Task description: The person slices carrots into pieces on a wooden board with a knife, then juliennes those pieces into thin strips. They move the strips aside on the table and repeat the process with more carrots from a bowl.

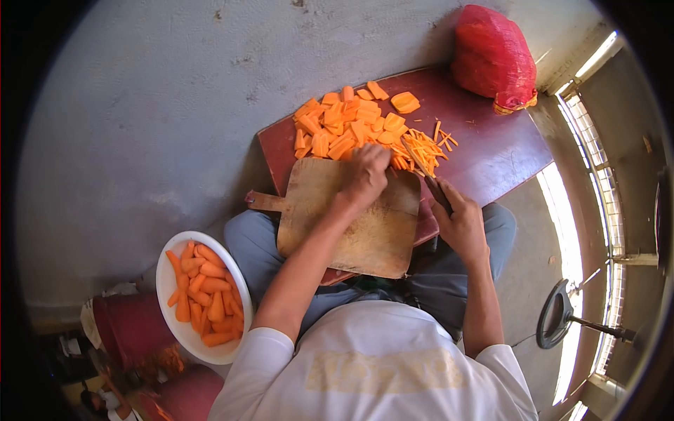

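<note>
A wooden cutting board with a short handle lies across my lap, against the edge of the red table. My left hand is over its far edge, fingers curled down at the heap of carrot slices; what they hold, if anything, is hidden. In my right hand is a knife, gripped by its dark handle. Its blade points away from me, among the thin carrot sticks piled right of the slices.
The red table stands against a grey wall, with a full red mesh sack on its far right corner. A white basin of peeled whole carrots is at my left. Beyond the basin are red containers. A pedestal fan is at right.
</note>
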`<state>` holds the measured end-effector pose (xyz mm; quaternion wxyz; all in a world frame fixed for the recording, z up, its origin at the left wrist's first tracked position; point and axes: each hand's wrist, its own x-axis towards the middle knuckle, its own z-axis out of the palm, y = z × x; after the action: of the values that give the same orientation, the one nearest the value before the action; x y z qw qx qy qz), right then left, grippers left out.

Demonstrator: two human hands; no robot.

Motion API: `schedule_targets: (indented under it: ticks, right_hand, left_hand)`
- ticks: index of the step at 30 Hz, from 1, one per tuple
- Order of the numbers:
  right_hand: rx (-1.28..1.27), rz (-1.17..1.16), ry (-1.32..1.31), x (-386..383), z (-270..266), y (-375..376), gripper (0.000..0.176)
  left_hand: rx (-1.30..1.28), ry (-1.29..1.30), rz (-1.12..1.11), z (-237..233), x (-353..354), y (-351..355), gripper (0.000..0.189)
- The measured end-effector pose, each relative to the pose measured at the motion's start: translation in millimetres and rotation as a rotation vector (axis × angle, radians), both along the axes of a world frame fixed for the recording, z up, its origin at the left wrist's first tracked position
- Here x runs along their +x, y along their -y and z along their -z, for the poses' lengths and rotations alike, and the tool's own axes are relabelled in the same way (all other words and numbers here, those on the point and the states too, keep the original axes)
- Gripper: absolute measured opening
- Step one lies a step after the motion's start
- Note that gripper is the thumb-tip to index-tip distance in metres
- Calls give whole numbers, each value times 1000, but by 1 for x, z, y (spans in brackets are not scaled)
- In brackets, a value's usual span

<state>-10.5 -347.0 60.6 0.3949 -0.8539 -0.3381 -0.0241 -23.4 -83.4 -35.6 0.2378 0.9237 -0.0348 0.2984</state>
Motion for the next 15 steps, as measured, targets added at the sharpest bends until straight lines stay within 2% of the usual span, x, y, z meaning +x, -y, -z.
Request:
schedule_targets:
  ticks: [1,3,5,7,8,11,12,15]
  right_hand:
    - [-46,0,46,-1,0,5,43]
    - [-140,6,132,-6,1,16,41]
    - [-230,-67,205,-11,-8,14,40]
    - [-233,-166,261,-9,0,13,39]
    - [-332,-191,345,-8,13,16,41]
    - [-363,-276,438,-12,1,10,50]
    - [-392,-287,418,-14,-5,9,57]
    - [-386,-272,459,-14,-7,15,56]
  left_hand:
    - [-76,75,-19,-4,9,-1,22]
    - [-505,24,-81,-7,15,-1,25]
    - [-601,-19,-40,-22,9,-7,50]
    - [-481,-102,122,-55,0,4,69]
    - [-424,-140,195,-64,-3,8,78]
    - [-45,-384,183,-64,4,20,94]
    - [-103,-432,171,-59,13,18,87]
    - [85,-339,22,-34,38,-3,78]
